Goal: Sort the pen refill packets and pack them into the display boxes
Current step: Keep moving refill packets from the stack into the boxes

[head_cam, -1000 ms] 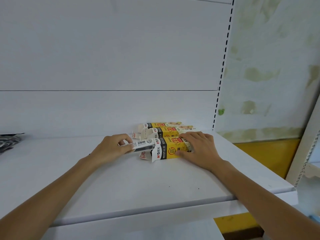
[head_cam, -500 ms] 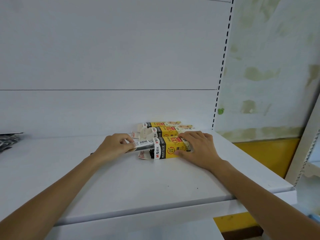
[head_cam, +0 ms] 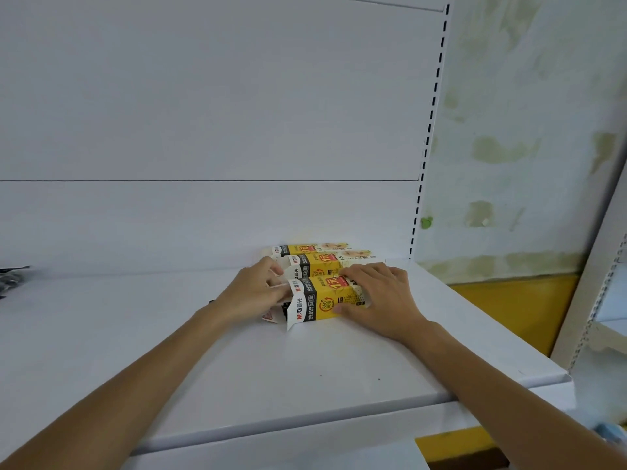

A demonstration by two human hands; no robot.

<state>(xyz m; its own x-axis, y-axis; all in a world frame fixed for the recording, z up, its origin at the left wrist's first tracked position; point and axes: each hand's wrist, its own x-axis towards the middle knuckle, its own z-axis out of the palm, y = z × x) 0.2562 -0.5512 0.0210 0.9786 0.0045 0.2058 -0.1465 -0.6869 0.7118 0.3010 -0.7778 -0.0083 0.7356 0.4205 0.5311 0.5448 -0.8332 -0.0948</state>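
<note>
Three yellow, black and white display boxes lie side by side on the white shelf [head_cam: 169,361] near its back right. My right hand [head_cam: 383,300] grips the front display box [head_cam: 325,300], fingers on its top and thumb on its near side. My left hand [head_cam: 251,293] is at that box's open left end, pinching a pen refill packet [head_cam: 279,285] that is almost fully inside; only a thin white sliver shows. The middle box [head_cam: 322,262] and the back box [head_cam: 305,248] lie behind, their left end flaps open.
A dark pile of packets [head_cam: 12,279] lies at the shelf's far left edge. The white back panel rises right behind the boxes. A slotted upright [head_cam: 424,184] marks the shelf's right end, and the front edge [head_cam: 339,405] runs below my forearms.
My left hand has moved right, sliding the packet into the front box's open end. The packet's barcoded end, visible before, is now hidden. My right hand stays on the box.
</note>
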